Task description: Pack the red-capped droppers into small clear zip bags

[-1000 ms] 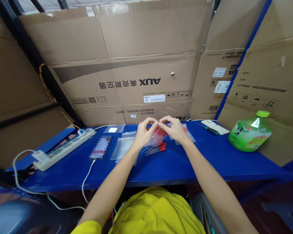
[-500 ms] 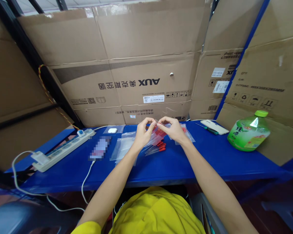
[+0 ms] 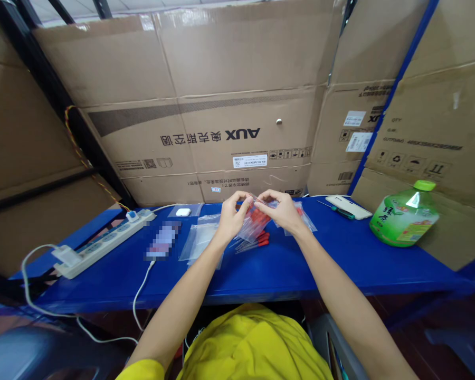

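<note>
- Where the two hands meet above the flat blue worktop [image 3: 340,258], a clear plastic bag with red contents [image 3: 253,226] lies between them, its upper edge at the fingertips and its body slanting down toward the person and slightly to the left.
- Left hand [image 3: 233,215]: thumb and forefinger drawn into a narrow pinch on the left part of the bag's upper edge.
- Right hand [image 3: 284,212]: likewise narrow, pinching the right part of that edge; neither hand is clearly nearer the bag, whose mouth is too small to read as sealed or unsealed.
- Slim tools with red handles and thin pale shafts [image 3: 263,240] rest on the worktop below the bag, on the person's side of it. Their long axes run roughly left to right, handles toward the right hand, shafts toward the left; the bag hides some of them.
- A stack of flat, clear plastic bags [image 3: 200,240] lies to the left, partly covered by the left forearm.
- Clear plastic bags with red pieces [image 3: 306,220] lie just beyond the right wrist, partly concealed by it.
- A large green plastic bottle with a lime cap [image 3: 406,216] stands upright, well apart, at the far right.
</note>
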A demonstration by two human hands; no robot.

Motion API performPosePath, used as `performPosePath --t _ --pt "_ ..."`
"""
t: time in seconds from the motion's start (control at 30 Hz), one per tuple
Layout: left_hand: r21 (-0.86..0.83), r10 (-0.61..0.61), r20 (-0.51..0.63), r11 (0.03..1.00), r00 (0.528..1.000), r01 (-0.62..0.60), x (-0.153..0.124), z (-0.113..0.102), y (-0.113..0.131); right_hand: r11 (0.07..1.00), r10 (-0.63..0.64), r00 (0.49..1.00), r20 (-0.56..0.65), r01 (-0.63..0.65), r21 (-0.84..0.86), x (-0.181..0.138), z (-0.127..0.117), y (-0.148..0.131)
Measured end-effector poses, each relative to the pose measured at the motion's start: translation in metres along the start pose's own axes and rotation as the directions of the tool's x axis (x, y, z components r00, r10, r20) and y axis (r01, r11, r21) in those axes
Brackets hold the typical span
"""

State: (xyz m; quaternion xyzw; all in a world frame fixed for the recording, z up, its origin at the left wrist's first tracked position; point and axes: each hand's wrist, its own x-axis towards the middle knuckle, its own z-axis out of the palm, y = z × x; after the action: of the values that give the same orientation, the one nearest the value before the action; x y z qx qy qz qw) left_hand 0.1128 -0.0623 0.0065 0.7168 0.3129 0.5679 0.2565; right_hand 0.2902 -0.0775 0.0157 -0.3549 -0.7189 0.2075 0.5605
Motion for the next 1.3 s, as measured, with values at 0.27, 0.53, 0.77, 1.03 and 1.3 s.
performPosePath --t 0.27,0.53,0.77,1.03,1.3 --pt "0.013 0.023 0.013 1.0 1.0 -0.024 -0.0013 0.0013 -0.0049 1.0 -0.007 1.0 -0.009 0.007 -0.013 -0.0009 -0.0004 0.0013" --pt "-0.009 0.028 0.095 1.0 0.995 -0.027 -0.0001 0.0001 0.0024 0.999 0.004 1.0 -0.025 -0.003 0.036 0.0002 -0.0009 0.006" --pt "-0.024 0.043 0.056 0.999 0.998 -0.041 -0.0015 0.0017 0.0011 0.994 0.042 0.999 0.011 -0.043 0.104 0.001 -0.0017 0.0024" --pt "0.01 0.08 0.034 0.997 0.996 -0.08 -0.0017 0.0016 0.0009 0.997 0.014 0.999 0.029 -0.017 0.077 0.0012 -0.0024 0.0045" --pt "-0.043 0.044 0.001 0.998 0.999 -0.044 -0.0014 0.0024 0.0001 0.996 0.011 1.0 -0.01 -0.011 0.087 -0.0002 0.0001 0.0036"
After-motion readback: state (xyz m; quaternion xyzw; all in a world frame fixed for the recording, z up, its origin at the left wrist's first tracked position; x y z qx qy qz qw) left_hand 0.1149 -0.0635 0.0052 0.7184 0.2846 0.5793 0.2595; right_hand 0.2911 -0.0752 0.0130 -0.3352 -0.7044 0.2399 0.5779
